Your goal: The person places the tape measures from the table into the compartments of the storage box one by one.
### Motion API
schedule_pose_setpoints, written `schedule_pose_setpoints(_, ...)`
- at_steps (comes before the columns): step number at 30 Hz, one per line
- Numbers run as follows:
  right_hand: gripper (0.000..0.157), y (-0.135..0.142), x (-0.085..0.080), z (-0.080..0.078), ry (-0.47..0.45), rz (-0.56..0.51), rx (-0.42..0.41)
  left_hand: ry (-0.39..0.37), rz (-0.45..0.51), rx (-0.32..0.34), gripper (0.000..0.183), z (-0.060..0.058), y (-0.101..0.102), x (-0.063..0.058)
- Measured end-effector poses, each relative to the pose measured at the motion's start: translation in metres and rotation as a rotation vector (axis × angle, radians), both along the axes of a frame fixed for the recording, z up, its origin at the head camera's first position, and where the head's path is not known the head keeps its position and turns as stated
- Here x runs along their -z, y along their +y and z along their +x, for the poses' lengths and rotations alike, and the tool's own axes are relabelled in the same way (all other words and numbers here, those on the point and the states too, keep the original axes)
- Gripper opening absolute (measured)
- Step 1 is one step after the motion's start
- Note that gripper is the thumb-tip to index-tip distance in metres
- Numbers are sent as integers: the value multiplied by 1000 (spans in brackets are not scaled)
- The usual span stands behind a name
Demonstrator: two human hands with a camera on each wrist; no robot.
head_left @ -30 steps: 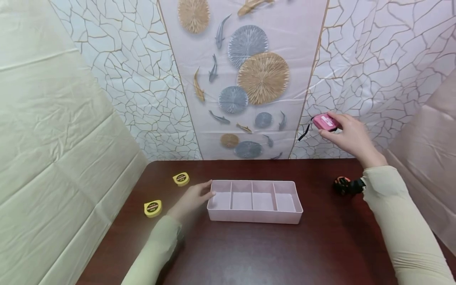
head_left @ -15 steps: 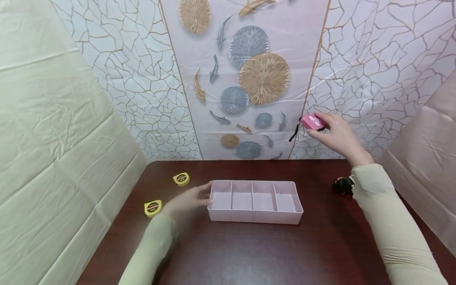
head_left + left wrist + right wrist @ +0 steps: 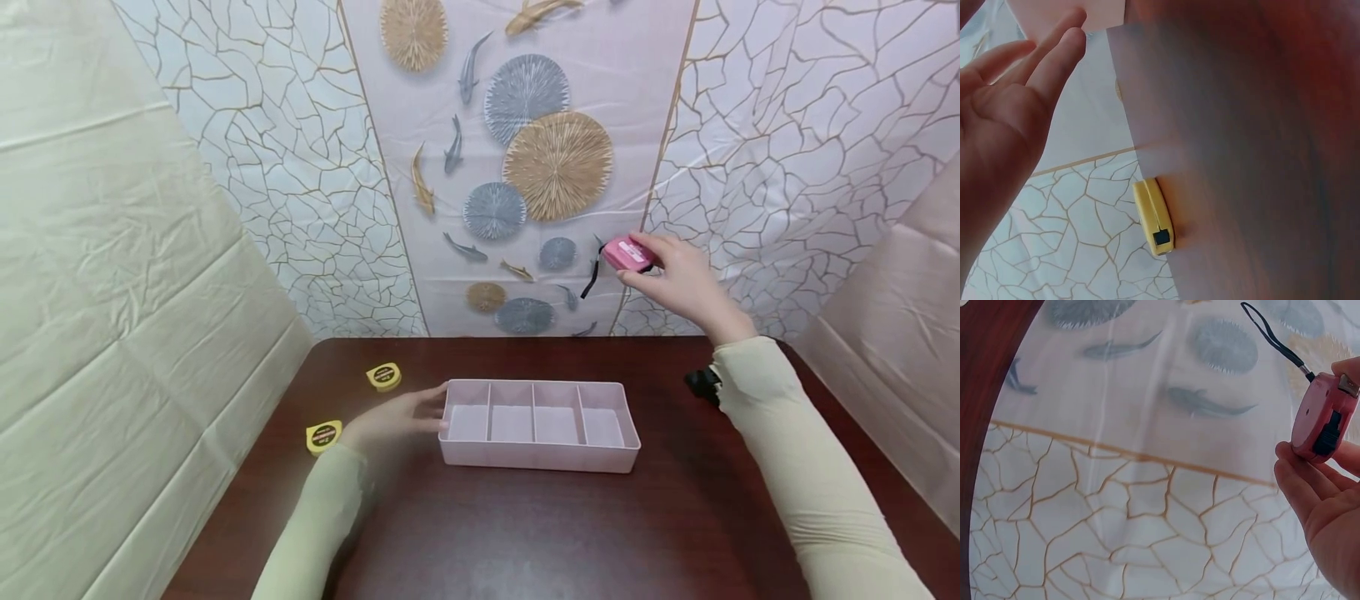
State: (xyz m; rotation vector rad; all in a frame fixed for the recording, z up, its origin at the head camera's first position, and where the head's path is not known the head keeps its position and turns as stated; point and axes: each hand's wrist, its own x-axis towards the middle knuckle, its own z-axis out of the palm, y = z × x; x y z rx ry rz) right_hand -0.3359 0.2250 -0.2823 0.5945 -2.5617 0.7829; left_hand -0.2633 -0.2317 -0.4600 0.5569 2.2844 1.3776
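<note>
My right hand (image 3: 686, 279) pinches a pink tape measure (image 3: 628, 253) between thumb and fingers, well above the table's back right. A black wrist strap (image 3: 1275, 340) hangs from its case, and a black button shows on its side in the right wrist view. At the table's middle stands a pale pink tray (image 3: 540, 456), divided into compartments in a row. My left hand (image 3: 390, 421) rests against the tray's left end, its fingers (image 3: 1054, 65) fairly straight in the left wrist view.
Two yellow tape measures, a far one (image 3: 385, 377) and a near one (image 3: 324, 437), lie left of the tray. A black object (image 3: 703, 383) sits at the right, partly hidden by my right sleeve. Patterned cloth (image 3: 360, 208) hangs behind the dark table (image 3: 517, 533).
My right hand has carried the pink tape measure leftward, closer to above the tray's right end. The left hand has shifted slightly at the tray's end; the tray stays put.
</note>
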Motion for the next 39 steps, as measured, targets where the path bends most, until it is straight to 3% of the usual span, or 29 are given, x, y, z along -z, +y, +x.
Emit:
schedule_pose_setpoints(21,68,-52,-1,-6,-16,-34,-139,-82,26,-5,84,-9,1,-1)
schedule_pose_setpoints(39,67,-90,5,-1,-3,35,-235,-65,52,49,81,-9,2,-3)
